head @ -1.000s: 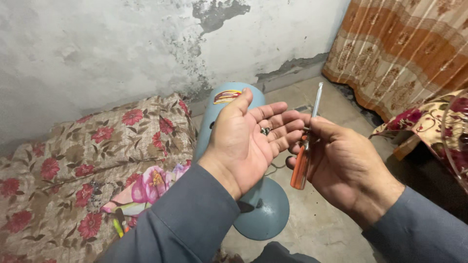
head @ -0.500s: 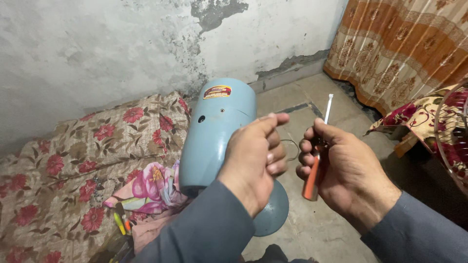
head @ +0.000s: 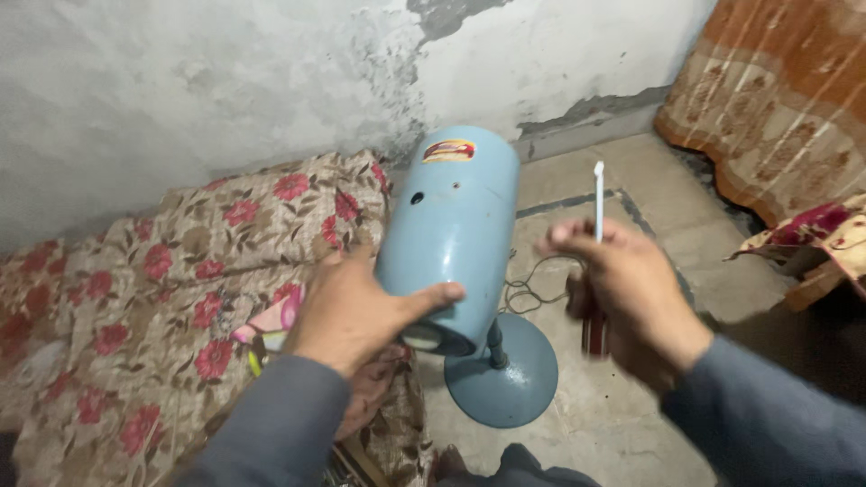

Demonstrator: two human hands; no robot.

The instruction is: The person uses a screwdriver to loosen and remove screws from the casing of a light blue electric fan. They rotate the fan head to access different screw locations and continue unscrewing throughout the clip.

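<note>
While a floral quilt [head: 162,271] with red blossoms covers the left of the view beneath a stained, peeling wall [head: 225,72], the left hand [head: 356,311] rests on the lower end of a pale blue motor housing [head: 456,234], thumb stretched across its rim and fingers wrapped around the far side. That housing stands tilted on a thin stem above a round blue base [head: 505,374] on the concrete floor [head: 649,207]. Just right, the right hand [head: 622,293] — blurred — is closed around a screwdriver [head: 597,203], shaft pointing up, dark handle showing below the fist. An orange patterned curtain [head: 785,99] hangs at far right.
</note>
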